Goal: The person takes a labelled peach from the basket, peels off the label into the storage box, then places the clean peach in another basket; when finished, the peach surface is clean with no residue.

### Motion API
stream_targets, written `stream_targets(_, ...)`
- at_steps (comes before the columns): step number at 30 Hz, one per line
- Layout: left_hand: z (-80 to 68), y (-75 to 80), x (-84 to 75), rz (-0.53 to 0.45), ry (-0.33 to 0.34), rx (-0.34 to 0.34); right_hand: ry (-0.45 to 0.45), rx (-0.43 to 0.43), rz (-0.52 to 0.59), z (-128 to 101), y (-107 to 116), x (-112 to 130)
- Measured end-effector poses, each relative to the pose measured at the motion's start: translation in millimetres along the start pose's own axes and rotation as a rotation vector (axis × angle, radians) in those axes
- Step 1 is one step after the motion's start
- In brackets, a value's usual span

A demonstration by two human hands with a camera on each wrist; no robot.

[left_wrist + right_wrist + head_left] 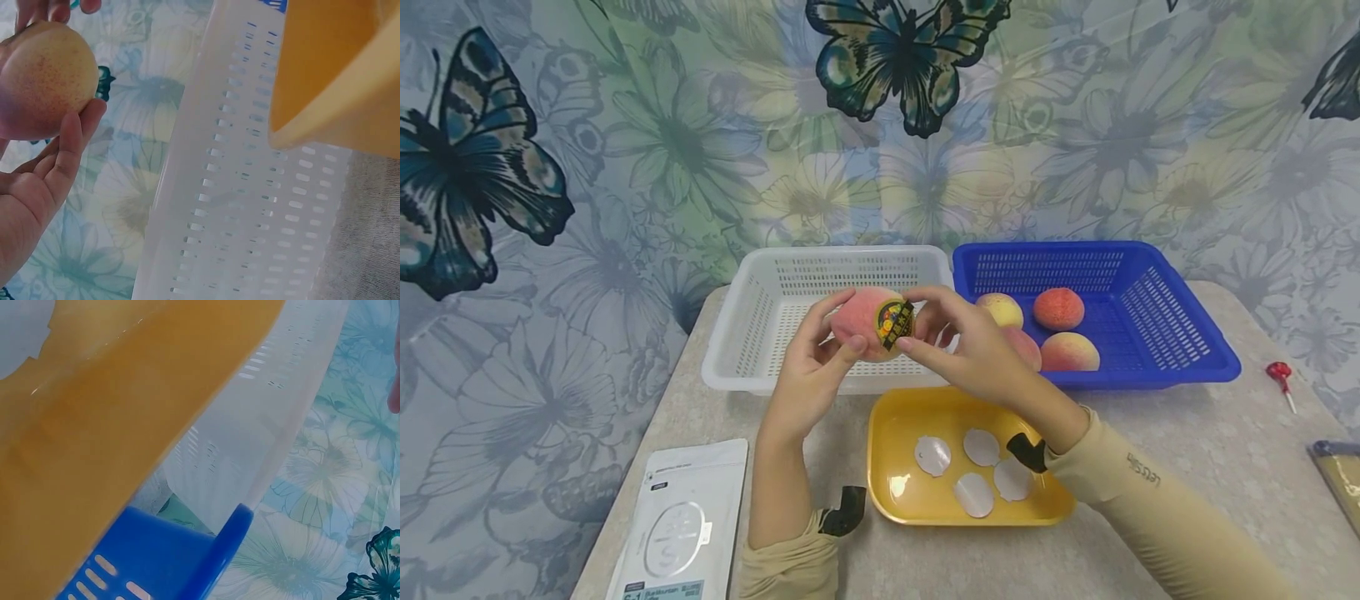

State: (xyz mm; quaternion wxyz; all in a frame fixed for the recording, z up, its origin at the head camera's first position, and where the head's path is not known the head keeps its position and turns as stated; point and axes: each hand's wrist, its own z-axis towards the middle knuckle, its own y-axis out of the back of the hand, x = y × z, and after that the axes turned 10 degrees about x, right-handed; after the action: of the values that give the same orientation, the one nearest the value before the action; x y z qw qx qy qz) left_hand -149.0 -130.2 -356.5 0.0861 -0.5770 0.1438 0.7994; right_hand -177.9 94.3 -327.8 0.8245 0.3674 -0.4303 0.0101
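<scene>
A pink-and-yellow peach (856, 323) is held up over the white basket's front edge, its pale side (53, 81) showing in the left wrist view. My left hand (805, 371) grips it from the left, thumb across the front. On its right front lies a round black-and-yellow fruit sticker (892, 323). My right hand (977, 350) holds that sticker at its right edge with thumb and forefinger; whether it is fully stuck down cannot be seen. Below, a yellow tray (891, 504) holds several round white pieces (974, 495). The right wrist view shows little of either hand.
A white basket (730, 354) stands behind the hands. To its right, a blue basket (1195, 350) holds several peaches (1060, 309). A white pouch (688, 500) lies at front left. A red lollipop (1279, 375) and a flat package (1341, 479) lie far right.
</scene>
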Motion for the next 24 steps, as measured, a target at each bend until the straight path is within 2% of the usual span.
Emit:
stream_targets(18, 1.0, -1.1, 0.5, -0.008, 0.026, -0.01, -0.016, -0.086, 0.031, 1.2, -1.8, 2.4)
stream_targets(24, 0.6, 1.9, 1.9, 0.025, 0.05, -0.03, -0.01, -0.086, 0.043, -2.8, 2.6, 6.5)
